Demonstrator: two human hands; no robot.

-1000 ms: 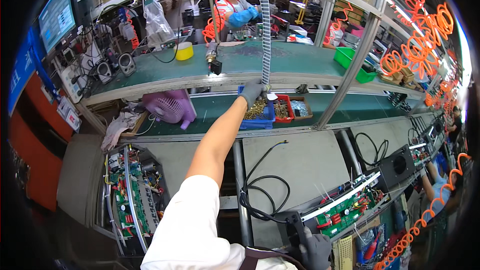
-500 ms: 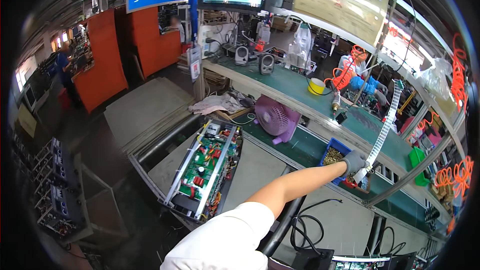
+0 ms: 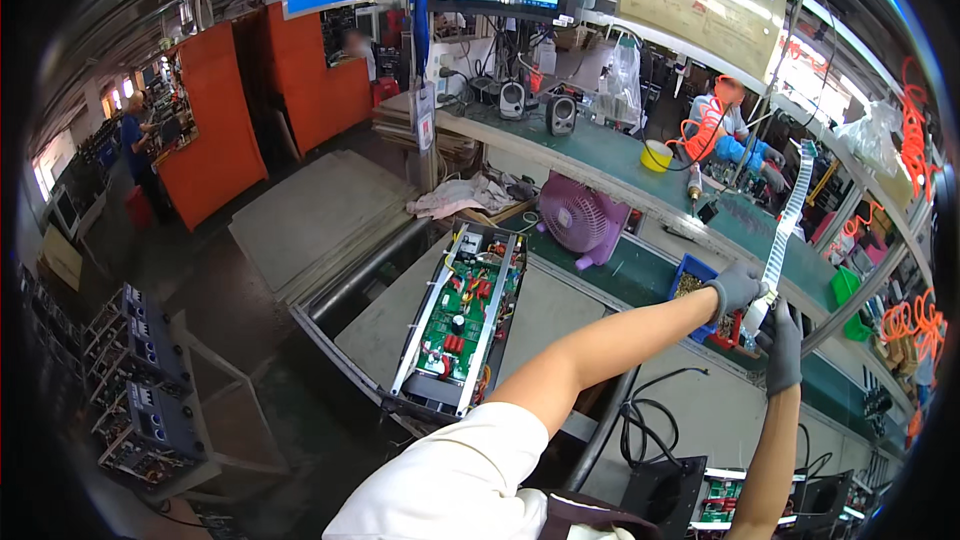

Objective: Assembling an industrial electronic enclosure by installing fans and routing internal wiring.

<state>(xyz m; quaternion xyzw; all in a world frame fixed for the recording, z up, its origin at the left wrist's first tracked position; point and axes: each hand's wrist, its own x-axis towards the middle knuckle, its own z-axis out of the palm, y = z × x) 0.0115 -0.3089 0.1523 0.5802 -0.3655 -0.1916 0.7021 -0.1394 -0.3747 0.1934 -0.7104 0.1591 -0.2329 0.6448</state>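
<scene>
The left hand [image 3: 738,290] is closed around the near end of a long pale strip [image 3: 788,225]. The right hand [image 3: 784,350] is up beside that same end, but I can't tell if its fingers pinch it. The strip slants up from the hands to the far right, past the edge of the green bench [image 3: 640,140]. It looks like one long piece, so most of it seems left to use. Below the hands are a blue bin [image 3: 698,265] and a red bin [image 3: 722,334]. Near the middle, an open machine [image 3: 465,305] has its green board and wires in already, but its top is not covered, so it looks only partly done.
</scene>
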